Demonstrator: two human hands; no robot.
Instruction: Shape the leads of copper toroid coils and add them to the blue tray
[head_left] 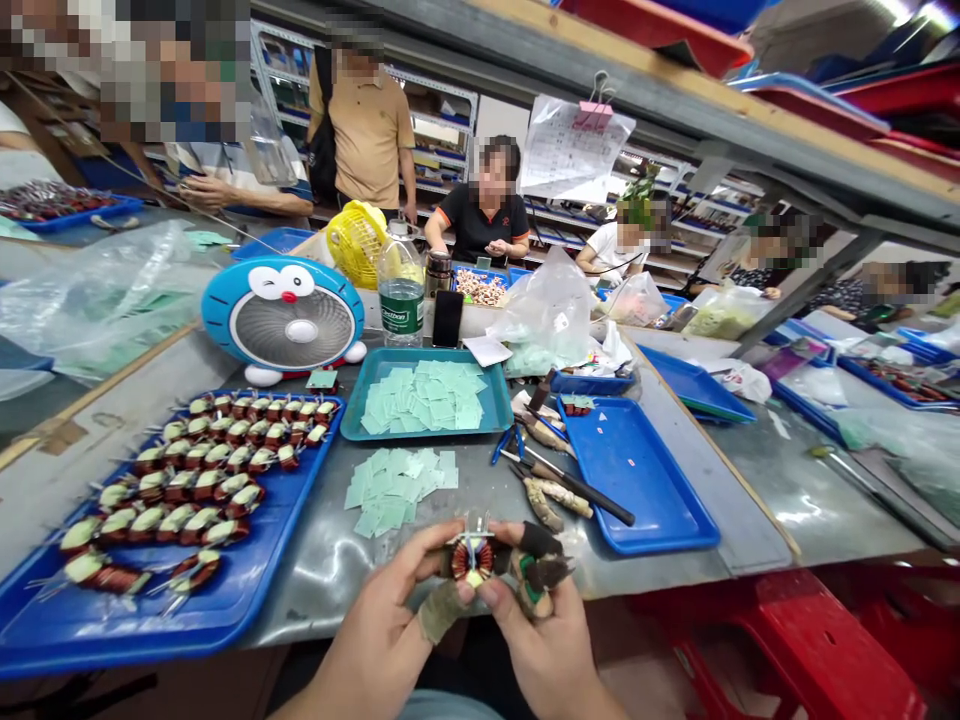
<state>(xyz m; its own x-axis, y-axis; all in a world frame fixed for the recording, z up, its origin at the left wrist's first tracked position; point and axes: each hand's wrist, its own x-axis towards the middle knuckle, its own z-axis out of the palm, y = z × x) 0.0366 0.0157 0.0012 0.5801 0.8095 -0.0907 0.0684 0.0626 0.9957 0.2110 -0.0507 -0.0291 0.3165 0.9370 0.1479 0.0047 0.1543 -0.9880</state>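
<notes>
Both my left hand [386,625] and my right hand [536,640] pinch a copper-wound toroidal coil [472,560] with thin wire ends sticking up. Cloth or tape wraps several of my fingers, and my fingers hide part of the coil. Left of my hands lies a blue tray [150,628] holding rows of finished wound coils [195,480]. Loose pale green paper squares [397,490] lie on the metal bench just ahead of my hands. More squares fill a teal tray [495,400]. A black-handled tool [592,495] rests to the right of my right hand.
A blue tray [637,480] stands to the right of the tool. A blue fan [283,315], a water bottle [401,285] and a phone [448,318] stand across the bench. Several co-workers [486,205] sit or stand beyond it. A red stool [817,640] is at lower right.
</notes>
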